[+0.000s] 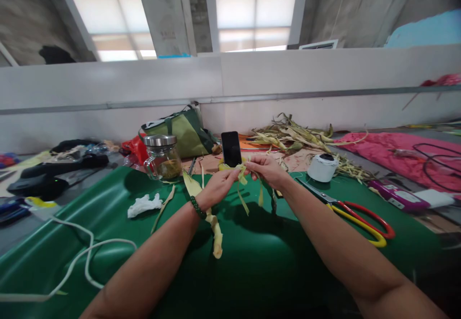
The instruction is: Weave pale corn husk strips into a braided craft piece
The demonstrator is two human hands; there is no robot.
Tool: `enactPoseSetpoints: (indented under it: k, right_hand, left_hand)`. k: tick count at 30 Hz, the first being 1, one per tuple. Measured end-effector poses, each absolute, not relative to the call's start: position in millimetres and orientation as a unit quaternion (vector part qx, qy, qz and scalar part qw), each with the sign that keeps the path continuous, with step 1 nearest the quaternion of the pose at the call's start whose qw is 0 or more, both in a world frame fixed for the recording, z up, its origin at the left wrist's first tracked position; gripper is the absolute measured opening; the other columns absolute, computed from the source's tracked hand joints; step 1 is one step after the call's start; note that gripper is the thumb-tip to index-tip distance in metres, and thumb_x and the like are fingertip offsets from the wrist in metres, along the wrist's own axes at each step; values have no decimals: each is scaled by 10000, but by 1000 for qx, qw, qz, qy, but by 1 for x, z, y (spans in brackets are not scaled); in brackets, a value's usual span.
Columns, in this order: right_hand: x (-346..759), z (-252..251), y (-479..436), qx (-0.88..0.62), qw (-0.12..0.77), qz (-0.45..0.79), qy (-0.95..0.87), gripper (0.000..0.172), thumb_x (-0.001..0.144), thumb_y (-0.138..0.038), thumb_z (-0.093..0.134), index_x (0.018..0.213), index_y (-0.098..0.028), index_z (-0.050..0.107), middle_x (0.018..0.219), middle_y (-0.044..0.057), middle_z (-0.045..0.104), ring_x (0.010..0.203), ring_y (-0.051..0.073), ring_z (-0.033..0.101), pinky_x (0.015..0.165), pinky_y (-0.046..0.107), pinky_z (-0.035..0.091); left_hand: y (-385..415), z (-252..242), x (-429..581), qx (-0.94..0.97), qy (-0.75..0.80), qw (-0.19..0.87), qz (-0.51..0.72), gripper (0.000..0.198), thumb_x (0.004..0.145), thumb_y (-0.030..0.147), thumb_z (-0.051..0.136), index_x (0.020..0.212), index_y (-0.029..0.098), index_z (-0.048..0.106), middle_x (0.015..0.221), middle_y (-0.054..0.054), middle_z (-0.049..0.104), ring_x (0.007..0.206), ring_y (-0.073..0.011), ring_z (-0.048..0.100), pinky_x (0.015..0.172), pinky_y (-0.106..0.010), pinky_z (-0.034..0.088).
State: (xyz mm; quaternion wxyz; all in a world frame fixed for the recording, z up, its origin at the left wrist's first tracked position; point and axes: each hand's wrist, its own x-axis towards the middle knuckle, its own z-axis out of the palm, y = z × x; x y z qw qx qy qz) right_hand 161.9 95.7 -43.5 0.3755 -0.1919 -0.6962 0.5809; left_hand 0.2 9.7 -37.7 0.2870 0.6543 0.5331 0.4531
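Observation:
My left hand (220, 183), with a green bead bracelet at the wrist, pinches a knotted bunch of pale yellow-green leaf strips (242, 177). Fingers of my right hand (265, 169) close on the same bunch from the other side. Loose ends of the strips dangle below the fingertips over the green mat. Just behind the hands a black phone (231, 149) stands upright. Under my left wrist lies a pale, knobbly stalk (216, 237), and a broad pale leaf (192, 184) rests beside it. The plant's exact kind cannot be made out.
Large scissors (345, 208) with red and yellow handles lie right, near a white round container (322, 168). A glass jar (163, 160), crumpled tissue (144, 206) and white cable (90, 252) are left. Dried stalks (291, 134) and a green bag (183, 132) sit behind on the green mat's (266, 266) far side.

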Motion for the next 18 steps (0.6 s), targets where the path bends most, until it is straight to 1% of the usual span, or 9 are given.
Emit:
enactPoseSetpoints:
  k: [1,3,5,6,8,9,11,13,18]
  right_hand:
    - [161,-44,95,-183,369,590,-695,344,664,-474,712,708,-154,593,647,-15,628,458,42,481,447,181,375]
    - [159,-46,95,-167,355,601,-697,344,656,-467,718,742,-157,598,649,-17,630,476,52,495,461,186,391]
    - [156,-48,94,-165,348,597,-704,349,652,-470,713,732,-156,584,622,-21,617,467,55,486,455,192,387]
    - [155,-49,94,-171,345,590,-709,349,655,-470,706,720,-154,575,603,-24,605,455,53,473,444,193,376]
    - [152,-51,93,-197,340,573,-719,341,666,-462,691,719,-152,560,569,-29,582,440,54,459,421,190,350]
    - [151,-52,92,-217,339,563,-722,334,672,-452,685,735,-151,556,551,-32,574,436,57,458,411,187,338]
    - [151,-52,92,-252,328,548,-727,316,689,-436,665,766,-150,555,524,-35,562,424,60,452,395,183,318]
    - [153,-51,93,-264,325,537,-732,300,703,-417,648,807,-150,557,521,-39,559,414,59,444,390,180,313]
    - [165,-46,102,-244,368,490,-751,350,678,-350,660,956,-162,558,586,-43,576,480,84,493,462,200,386]
  left_hand:
    - [9,-38,3,651,526,275,474,298,811,412,547,917,175,695,730,-13,634,736,-170,554,666,-251,416]
    - [9,-39,6,637,517,261,508,421,799,394,577,1161,182,610,702,12,593,677,-143,523,631,-241,408]
    - [10,-41,8,628,501,299,515,522,768,396,624,1237,179,555,657,28,560,628,-125,504,601,-234,402]
    - [11,-43,9,627,490,322,512,503,746,401,649,1191,176,586,653,25,565,620,-122,507,597,-234,408]
    - [14,-47,11,623,476,355,510,356,706,415,687,954,160,672,694,-7,612,605,-119,525,583,-241,429]
    - [16,-49,11,615,477,363,512,298,694,426,695,808,152,673,722,-27,635,580,-115,528,563,-245,439]
    - [18,-52,12,586,502,361,524,319,686,441,698,612,143,611,731,-51,657,504,-100,520,504,-249,447]
    - [19,-53,12,550,526,363,537,321,672,426,715,586,140,595,656,-36,645,459,-96,523,475,-247,461]
    - [18,-48,10,480,535,431,545,224,669,307,733,717,127,609,551,11,618,471,-103,587,497,-216,496]
